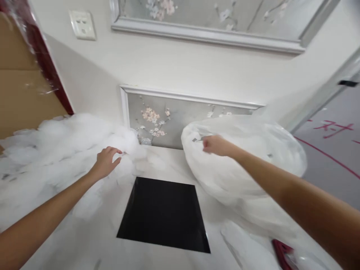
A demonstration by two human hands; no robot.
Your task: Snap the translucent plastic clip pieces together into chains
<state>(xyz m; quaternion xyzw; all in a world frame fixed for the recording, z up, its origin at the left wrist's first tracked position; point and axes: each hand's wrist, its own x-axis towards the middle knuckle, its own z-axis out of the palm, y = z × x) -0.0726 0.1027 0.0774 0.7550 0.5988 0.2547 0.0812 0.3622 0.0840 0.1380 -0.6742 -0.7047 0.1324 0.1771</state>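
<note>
My left hand [107, 162] is at the right edge of a heap of white, gauzy pieces [64, 150], its thumb and index finger apart. On the right, my right hand [215, 145] is closed over the opening of a large translucent plastic bag [281, 146] filled with white material. A small grey piece [195, 140] shows beside its fingertips; what the fingers hold, if anything, is too blurred to tell. Between my arms, a black square panel [165, 213] lies on the white marbled table [157, 165].
A cardboard box [19, 75] stands at the left. A whiteboard with red writing [334, 131] is at the right. Near the bottom right lies a dark red object [282, 253]. Behind the table, the wall carries a socket [82, 25] and framed floral panels [168, 116].
</note>
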